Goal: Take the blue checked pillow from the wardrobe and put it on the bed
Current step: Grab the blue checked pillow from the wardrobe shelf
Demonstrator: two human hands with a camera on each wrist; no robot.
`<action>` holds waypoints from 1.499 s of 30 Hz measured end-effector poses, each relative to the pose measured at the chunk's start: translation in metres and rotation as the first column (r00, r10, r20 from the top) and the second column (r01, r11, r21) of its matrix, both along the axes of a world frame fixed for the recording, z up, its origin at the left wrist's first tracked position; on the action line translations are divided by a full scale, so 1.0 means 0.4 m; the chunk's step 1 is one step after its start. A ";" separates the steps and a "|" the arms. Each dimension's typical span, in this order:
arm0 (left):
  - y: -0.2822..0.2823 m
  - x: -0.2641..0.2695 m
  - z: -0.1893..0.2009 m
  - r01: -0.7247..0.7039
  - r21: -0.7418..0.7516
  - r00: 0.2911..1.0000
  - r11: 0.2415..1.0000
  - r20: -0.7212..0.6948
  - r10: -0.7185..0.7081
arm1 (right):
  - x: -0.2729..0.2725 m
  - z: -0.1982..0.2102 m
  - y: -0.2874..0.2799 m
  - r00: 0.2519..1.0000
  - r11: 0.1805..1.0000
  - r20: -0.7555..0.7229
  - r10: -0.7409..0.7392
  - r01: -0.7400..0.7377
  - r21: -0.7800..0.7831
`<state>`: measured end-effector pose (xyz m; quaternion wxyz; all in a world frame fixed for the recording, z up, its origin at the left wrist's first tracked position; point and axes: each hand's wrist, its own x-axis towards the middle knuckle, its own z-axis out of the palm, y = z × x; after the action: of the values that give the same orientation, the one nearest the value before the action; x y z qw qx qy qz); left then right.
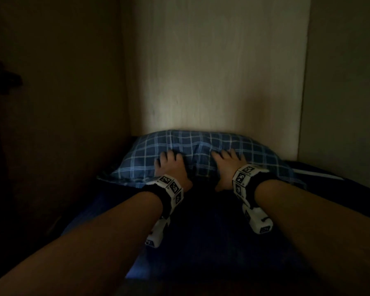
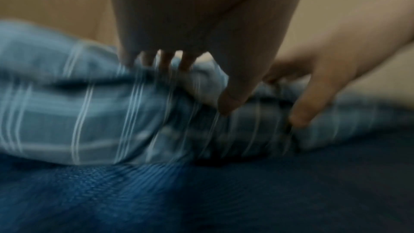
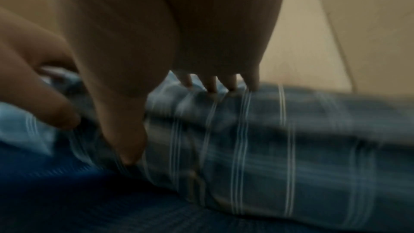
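The room is dim. A bed (image 1: 212, 236) covered in a dark blue woven sheet fills the lower part of the head view, and its far end meets a pale wood-grain panel (image 1: 218, 67). A darker wall (image 1: 62, 92) runs along the left, and another pale surface stands at the right edge.

The pillow (image 1: 203, 146) — blue with thin white checks — lies flat on the sheet at the far end of the bed, up against the panel. Its left corner sags toward the wall side.

Both hands are on the pillow's near edge, close together but apart. The left hand (image 1: 169, 167) has its fingers (image 2: 165, 59) dug into the top of the cover and its thumb (image 2: 233, 95) pressed against the front, so that a fold of fabric bunches between them. The right hand (image 1: 226, 167) grasps the same way: fingertips (image 3: 232, 81) sink into the top and the thumb (image 3: 127, 141) pushes into the front, low, near the sheet. Each wrist view catches the other hand's fingers at its edge, also curled onto the cloth. Both wrist views are blurred.

Each wrist wears a black band (image 1: 246, 180) with white blocks bearing black square markers.
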<state>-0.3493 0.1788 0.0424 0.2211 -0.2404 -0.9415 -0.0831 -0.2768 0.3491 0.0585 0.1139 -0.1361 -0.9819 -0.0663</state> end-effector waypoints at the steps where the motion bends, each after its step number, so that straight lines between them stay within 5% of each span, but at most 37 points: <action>1: 0.012 -0.022 -0.008 -0.024 -0.026 0.999 0.999 -0.029 0.024 | -0.025 -0.008 0.013 1.000 1.000 0.014 -0.008 0.008 0.009; 6: 0.050 -0.088 -0.033 -0.135 -0.048 0.974 0.990 -0.189 0.123 | -0.125 -0.061 0.061 0.998 0.993 -0.067 -0.016 0.024 0.118; 13: 0.050 -0.115 -0.042 -0.096 0.013 0.950 0.995 -0.297 0.096 | -0.164 -0.094 0.076 0.969 0.989 -0.238 0.061 -0.027 0.144; 23: -0.014 -0.010 0.006 0.136 0.104 0.901 0.985 -0.427 -0.079 | -0.036 -0.044 0.029 0.904 0.983 -0.420 0.081 -0.004 0.182; 30: -0.139 0.183 0.006 0.287 0.133 0.878 0.949 -0.431 -0.206 | 0.252 -0.025 -0.101 0.882 0.985 -0.471 0.019 0.064 0.158; 38: -0.308 0.508 -0.104 0.429 0.118 0.872 0.896 -0.313 -0.376 | 0.685 -0.095 -0.350 0.871 0.955 -0.462 -0.166 0.258 0.144; 45: -0.406 0.806 -0.137 0.637 0.096 0.753 0.765 -0.289 -0.591 | 1.058 -0.163 -0.545 0.834 0.884 -0.396 -0.386 0.456 0.099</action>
<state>-0.0271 0.0164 -0.0122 0.3157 -0.5233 -0.7631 -0.2100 0.1464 0.1312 -0.0067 0.2891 -0.3480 -0.8780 -0.1561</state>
